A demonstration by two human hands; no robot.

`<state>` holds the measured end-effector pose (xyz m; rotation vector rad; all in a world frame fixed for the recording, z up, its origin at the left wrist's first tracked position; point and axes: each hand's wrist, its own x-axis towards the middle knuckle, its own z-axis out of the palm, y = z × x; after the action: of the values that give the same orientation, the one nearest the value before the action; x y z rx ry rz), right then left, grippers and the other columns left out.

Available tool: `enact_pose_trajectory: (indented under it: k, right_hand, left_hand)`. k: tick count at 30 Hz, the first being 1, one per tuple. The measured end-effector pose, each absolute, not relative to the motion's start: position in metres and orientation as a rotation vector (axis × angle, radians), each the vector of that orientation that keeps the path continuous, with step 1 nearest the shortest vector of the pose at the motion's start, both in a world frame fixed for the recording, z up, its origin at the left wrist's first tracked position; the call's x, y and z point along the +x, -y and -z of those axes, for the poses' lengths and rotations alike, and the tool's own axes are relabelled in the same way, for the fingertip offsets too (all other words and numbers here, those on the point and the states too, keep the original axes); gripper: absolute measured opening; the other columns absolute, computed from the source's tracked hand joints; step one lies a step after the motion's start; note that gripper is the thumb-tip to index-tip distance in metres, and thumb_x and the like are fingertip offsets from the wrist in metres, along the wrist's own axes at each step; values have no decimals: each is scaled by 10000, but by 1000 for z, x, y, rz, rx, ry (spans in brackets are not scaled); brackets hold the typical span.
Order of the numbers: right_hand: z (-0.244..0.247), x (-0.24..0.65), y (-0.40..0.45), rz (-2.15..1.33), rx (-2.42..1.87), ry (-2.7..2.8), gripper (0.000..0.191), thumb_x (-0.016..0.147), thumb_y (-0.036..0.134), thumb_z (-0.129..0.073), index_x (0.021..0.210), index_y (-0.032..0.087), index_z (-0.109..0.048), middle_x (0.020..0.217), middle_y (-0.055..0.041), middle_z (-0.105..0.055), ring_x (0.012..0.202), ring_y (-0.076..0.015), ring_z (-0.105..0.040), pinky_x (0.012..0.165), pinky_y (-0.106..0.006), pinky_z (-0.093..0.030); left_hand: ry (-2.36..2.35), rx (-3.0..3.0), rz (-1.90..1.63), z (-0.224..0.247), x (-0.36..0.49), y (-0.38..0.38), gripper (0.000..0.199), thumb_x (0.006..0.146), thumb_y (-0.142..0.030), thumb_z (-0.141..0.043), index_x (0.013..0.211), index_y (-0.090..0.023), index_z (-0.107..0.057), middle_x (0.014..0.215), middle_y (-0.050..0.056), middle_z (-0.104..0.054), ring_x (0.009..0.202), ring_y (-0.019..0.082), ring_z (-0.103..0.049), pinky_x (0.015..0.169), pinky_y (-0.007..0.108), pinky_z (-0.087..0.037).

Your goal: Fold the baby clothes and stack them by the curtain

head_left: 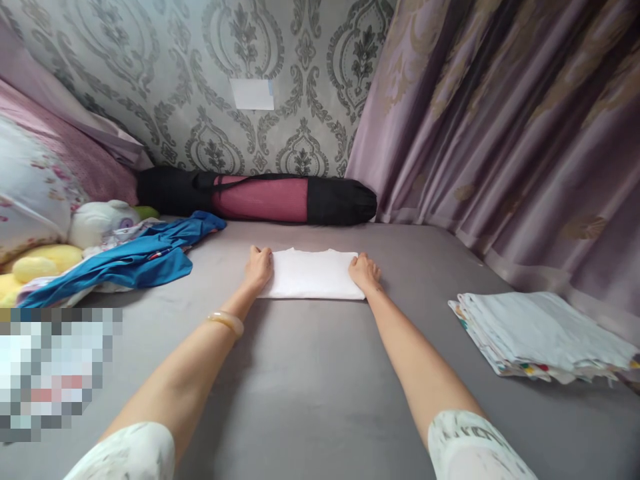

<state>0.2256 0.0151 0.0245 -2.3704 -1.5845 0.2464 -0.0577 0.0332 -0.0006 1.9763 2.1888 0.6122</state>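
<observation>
A folded white garment (313, 275), probably a shirt, lies as a flat rectangle in the middle of the grey bed sheet (310, 373). My left hand (259, 268) grips its left edge, fingers curled in. At the opposite edge, my right hand (365, 272) is closed on the right side of the cloth near the top corner. Both arms reach straight forward, and a pale bangle (226, 323) circles my left forearm. The fingertips are partly hidden by the hands themselves.
A stack of folded cloths (545, 333) lies at the right. On the left are a rumpled blue garment (150, 257), a white plush toy (103, 223) and a yellow plush toy (40, 267). A long black and pink bag (260, 198) rests against the wall. Purple curtains (475, 120) hang at right.
</observation>
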Motion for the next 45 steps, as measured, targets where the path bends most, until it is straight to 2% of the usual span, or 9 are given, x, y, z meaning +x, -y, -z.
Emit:
enact_pose_trajectory:
  k: [6, 9, 12, 15, 17, 26, 32, 38, 45]
  right_hand:
    - [-45, 239, -19, -504, -2382, 1704, 384, 995, 314, -363, 1246, 98, -557, 1207, -211, -642, 1147, -291, -614, 920, -369, -465]
    - [-56, 227, -14, -345, -2323, 1733, 401, 1001, 274, -318, 1287, 91, -532, 1297, -234, -580, 1217, -304, -559, 981, -399, -424]
    - [-54, 196, -4, -160, -2016, 1994, 435, 1009, 248, -255, 1349, 129, -499, 1421, -184, -503, 1323, -274, -458, 1089, -420, -323]
    - [-41, 163, 3, -185, -1746, 2301, 484, 996, 248, -281, 1451, 150, -412, 1566, -99, -337, 1454, -240, -252, 1183, -447, -144]
    - [-31, 150, 5, -224, -1715, 2364, 514, 984, 252, -284, 1478, 150, -383, 1590, -73, -289, 1477, -232, -186, 1195, -468, -86]
    - [-15, 147, 2, -259, -1761, 2376, 564, 971, 288, -265, 1521, 180, -322, 1594, -43, -277, 1477, -230, -181, 1192, -479, -78]
    - [-9, 145, 4, -180, -1782, 2308, 528, 989, 315, -281, 1495, 206, -381, 1571, -48, -335, 1456, -226, -233, 1187, -429, -85]
    - [-7, 153, 8, -77, -1858, 2144, 517, 988, 322, -306, 1448, 131, -444, 1545, -106, -376, 1437, -265, -257, 1172, -432, -117]
    - [-3, 176, 7, -96, -1964, 2081, 577, 990, 342, -298, 1481, 47, -366, 1571, -137, -314, 1450, -261, -234, 1172, -393, -142]
  left_hand:
    - [-2213, 2096, -517, -14, -56, -29, 349, 927, -239, -395, 1181, -174, -626, 1217, 178, -500, 1167, 314, -504, 956, 407, -420]
    - [-2184, 2244, -492, -24, -35, -18, 377, 940, -260, -402, 1266, -174, -571, 1367, 187, -466, 1255, 343, -442, 1005, 458, -385]
    - [-1955, 2420, -477, -26, -3, -6, 404, 965, -253, -358, 1331, -181, -514, 1422, 156, -471, 1334, 307, -395, 1065, 436, -346]
    - [-1832, 2479, -421, -19, 22, 0, 449, 973, -239, -318, 1391, -146, -455, 1475, 164, -439, 1412, 315, -313, 1115, 466, -291]
    - [-1828, 2467, -368, -13, 26, 0, 464, 969, -230, -315, 1408, -143, -440, 1496, 168, -421, 1433, 323, -289, 1133, 498, -258]
    - [-1802, 2514, -310, 5, 6, -10, 507, 990, -349, -289, 1449, -175, -419, 1540, 142, -379, 1434, 314, -304, 1149, 535, -212]
    - [-1841, 2464, -346, 7, 5, -10, 525, 989, -407, -308, 1455, -191, -420, 1541, 143, -374, 1428, 323, -305, 1141, 523, -223]
    - [-1907, 2458, -435, 6, -7, -5, 499, 977, -443, -353, 1383, -188, -489, 1485, 157, -438, 1391, 319, -347, 1129, 493, -260]
    - [-1912, 2466, -428, 3, -32, -3, 488, 987, -435, -311, 1344, -165, -504, 1425, 175, -478, 1365, 307, -379, 1131, 509, -272]
